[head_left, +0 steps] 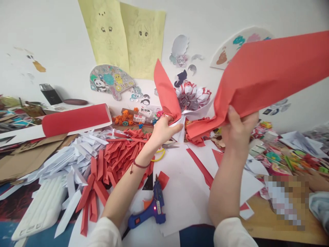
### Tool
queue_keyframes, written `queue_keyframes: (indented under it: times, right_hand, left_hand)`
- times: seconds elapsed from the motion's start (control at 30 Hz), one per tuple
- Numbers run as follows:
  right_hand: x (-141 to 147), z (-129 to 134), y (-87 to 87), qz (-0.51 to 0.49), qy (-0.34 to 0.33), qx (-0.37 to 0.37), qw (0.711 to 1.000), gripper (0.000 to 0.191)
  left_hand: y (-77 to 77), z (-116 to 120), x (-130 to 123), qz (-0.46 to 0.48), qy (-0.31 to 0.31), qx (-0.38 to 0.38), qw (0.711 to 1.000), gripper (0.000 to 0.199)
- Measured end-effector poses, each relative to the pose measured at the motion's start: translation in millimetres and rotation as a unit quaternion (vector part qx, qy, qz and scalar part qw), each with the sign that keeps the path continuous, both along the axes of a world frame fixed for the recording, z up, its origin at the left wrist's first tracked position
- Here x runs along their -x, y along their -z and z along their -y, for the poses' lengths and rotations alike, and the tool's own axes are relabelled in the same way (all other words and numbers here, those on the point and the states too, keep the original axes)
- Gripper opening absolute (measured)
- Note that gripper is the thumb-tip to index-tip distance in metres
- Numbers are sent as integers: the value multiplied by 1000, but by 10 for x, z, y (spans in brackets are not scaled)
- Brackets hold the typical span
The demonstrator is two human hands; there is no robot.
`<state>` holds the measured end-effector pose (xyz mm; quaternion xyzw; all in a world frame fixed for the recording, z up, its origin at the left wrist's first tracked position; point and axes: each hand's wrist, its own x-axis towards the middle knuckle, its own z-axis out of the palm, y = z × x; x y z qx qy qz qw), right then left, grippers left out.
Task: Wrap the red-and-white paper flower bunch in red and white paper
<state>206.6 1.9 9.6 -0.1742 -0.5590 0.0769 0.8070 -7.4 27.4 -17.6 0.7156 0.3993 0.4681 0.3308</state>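
Note:
In front of me stands a bouquet-like bundle (pixel 189 97) of white and red crumpled pieces, with white paper (pixel 180 128) wrapped round its lower part. My left hand (pixel 164 130) is closed at the bundle's left side, gripping a folded piece of red paper (pixel 167 91) against it; the thumb points right and some fingers are hidden. On the right, a large red paper sheet (pixel 272 75) is pinched in my right hand (pixel 240 121). This sheet is bent, its lower corner reaching left in front of the bundle and its other end leaving the view at right.
A blue glue gun (pixel 151 206) with a lit red light lies on white paper near me. Scissors (pixel 171 146) rest behind it. Folded red strips (pixel 120 154) and white strips (pixel 77 152) are heaped left. A red paper roll (pixel 77 120) lies behind; colourful clutter (pixel 280 154) fills the right.

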Motion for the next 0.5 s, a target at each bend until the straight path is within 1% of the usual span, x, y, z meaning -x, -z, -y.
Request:
queue_keyframes:
  times: [0.07, 0.13, 0.23, 0.27, 0.33, 0.37, 0.43, 0.5]
  right_hand:
    - [-119, 62, -40, -11, -1, -43, 999, 46]
    - [-234, 138, -75, -23, 14, -60, 998, 45]
    - [-366, 253, -110, -33, 48, -93, 994, 47]
    - [-393, 286, -115, -33, 52, -94, 994, 48]
    - [-415, 334, -115, -29, 46, -69, 996, 47]
    - [-413, 348, -108, -28, 34, -46, 998, 47]
    - [-393, 348, -84, -33, -5, -4, 999, 47]
    - [-372, 318, -45, -45, -51, 17, 998, 48]
  left_hand:
    - [26, 0, -16, -61, 2, 4, 998, 38]
    - [56, 33, -66, -95, 23, 23, 995, 41]
    - [142, 117, -202, -111, 81, 68, 988, 41]
    - [185, 148, -257, -110, 103, 88, 985, 40]
    - [286, 210, -373, -108, 139, 127, 976, 39]
    - [340, 244, -429, -115, 145, 138, 973, 39]
    - [445, 321, -532, -158, 128, 139, 969, 36]
    - [540, 416, -617, -213, 92, 125, 965, 31]
